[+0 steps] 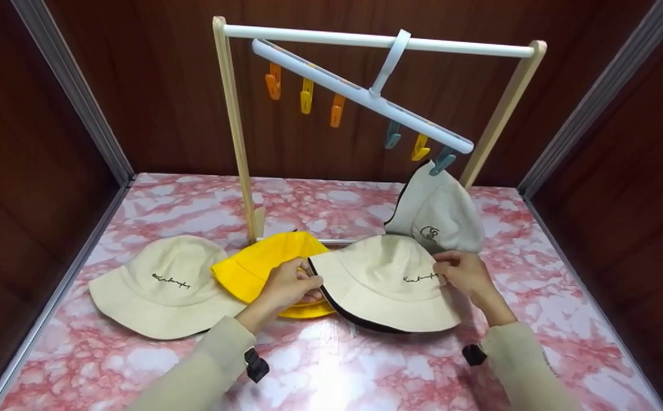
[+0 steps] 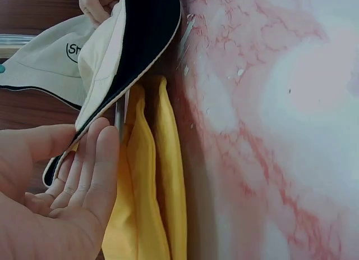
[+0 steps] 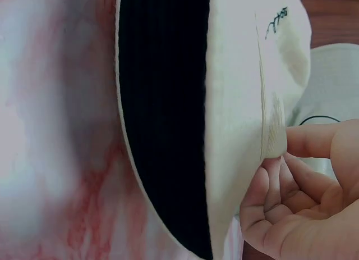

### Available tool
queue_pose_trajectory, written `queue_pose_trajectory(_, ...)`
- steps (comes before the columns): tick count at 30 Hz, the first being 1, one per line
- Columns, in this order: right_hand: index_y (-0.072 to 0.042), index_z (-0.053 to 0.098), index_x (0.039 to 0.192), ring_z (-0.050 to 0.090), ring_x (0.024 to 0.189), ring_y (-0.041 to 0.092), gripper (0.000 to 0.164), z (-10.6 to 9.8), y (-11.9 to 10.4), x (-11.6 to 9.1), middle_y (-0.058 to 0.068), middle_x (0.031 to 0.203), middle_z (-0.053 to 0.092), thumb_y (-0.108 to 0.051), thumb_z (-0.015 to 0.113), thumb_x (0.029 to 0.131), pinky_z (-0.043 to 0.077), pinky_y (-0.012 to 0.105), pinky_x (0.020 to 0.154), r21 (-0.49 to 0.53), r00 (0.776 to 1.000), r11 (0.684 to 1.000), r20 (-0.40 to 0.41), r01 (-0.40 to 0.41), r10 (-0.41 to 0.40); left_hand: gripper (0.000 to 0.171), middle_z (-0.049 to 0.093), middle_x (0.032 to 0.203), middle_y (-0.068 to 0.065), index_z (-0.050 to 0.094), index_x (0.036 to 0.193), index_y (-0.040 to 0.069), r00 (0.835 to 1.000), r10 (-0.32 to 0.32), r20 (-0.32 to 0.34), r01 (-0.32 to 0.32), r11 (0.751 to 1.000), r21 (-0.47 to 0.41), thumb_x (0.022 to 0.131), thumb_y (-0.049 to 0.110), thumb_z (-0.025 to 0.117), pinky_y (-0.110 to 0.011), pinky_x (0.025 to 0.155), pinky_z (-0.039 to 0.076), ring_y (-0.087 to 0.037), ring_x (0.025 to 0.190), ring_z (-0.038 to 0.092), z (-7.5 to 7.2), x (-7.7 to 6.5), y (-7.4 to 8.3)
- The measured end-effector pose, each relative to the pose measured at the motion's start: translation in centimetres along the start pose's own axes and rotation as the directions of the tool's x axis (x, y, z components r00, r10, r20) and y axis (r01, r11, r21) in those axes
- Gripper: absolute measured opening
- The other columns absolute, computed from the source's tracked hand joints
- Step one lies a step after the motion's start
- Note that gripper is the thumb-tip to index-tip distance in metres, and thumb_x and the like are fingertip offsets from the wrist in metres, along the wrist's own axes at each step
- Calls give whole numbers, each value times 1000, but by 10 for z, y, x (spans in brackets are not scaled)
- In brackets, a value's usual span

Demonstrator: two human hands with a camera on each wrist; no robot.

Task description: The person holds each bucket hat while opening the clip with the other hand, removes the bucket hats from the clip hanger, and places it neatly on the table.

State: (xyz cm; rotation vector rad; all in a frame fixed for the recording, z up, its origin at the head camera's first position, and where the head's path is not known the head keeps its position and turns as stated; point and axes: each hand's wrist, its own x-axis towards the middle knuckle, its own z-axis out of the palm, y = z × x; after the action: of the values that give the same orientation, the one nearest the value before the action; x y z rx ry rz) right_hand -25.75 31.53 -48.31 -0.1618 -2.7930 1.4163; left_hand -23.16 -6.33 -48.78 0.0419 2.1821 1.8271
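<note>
Both hands hold a cream bucket hat (image 1: 388,279) with black lining and a line of dark script on its front. At its left brim edge my left hand (image 1: 288,285) pinches the fabric between thumb and fingers, as the left wrist view shows up close. My right hand (image 1: 471,279) pinches the hat's right side near the crown; the right wrist view shows a fold of cloth between thumb and fingers (image 3: 266,187). Behind the left hand lie yellow hats (image 1: 274,257), their brims stacked. A pale hat (image 1: 448,211) with a round dark print hangs behind, clipped by a grey-blue clip (image 1: 443,161).
Another cream bucket hat (image 1: 172,279) lies at the left on the pink marbled table (image 1: 331,371). A wood-and-white rack (image 1: 320,37) stands behind, carrying a slanted white hanger (image 1: 360,94) with orange, yellow and grey-blue clips. Dark wood panels (image 1: 40,171) enclose the sides and back.
</note>
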Motion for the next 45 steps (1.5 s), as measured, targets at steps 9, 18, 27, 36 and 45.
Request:
queue_pose_trajectory(9,2,78,119,65,89,19,29,-4,-1,14,14,103,78,-12,71,94,51,22,73,-107,997,994,-68,17,-25,14,77,85,-18,62,100,-2,999,-27,22,27,999,-41,98,7,72,-33,68,65,-18,68,74,10,5,-3)
queue_pose_trajectory(18,-1,81,115,68,103,33,24,-4,2,23,18,107,79,-10,72,94,50,33,88,-149,987,987,-138,57,-78,12,77,86,-18,63,96,-1,997,-68,23,68,997,-25,97,7,72,-30,65,64,-14,63,72,20,10,-4)
queue_pose_trajectory(27,-3,82,110,70,107,36,20,-1,11,27,17,107,80,-11,76,93,51,44,96,-162,975,983,-192,83,-114,15,77,78,-13,66,87,1,997,-76,-2,76,988,137,95,10,77,-28,60,62,-13,59,71,22,11,-8)
queue_pose_trajectory(36,-5,83,111,71,87,18,19,2,18,27,13,99,81,-14,76,95,52,28,81,-160,973,983,-194,94,-125,19,73,70,-11,67,79,2,996,-82,-41,90,970,226,91,9,80,-28,57,61,-14,56,69,24,13,-13)
queue_pose_trajectory(45,-2,79,119,66,69,8,25,-3,18,19,15,97,80,-15,73,100,54,22,62,-114,985,990,-140,86,-102,20,73,69,-9,69,80,3,996,-83,-45,92,957,276,93,13,82,-30,58,62,-15,57,70,22,11,-13)
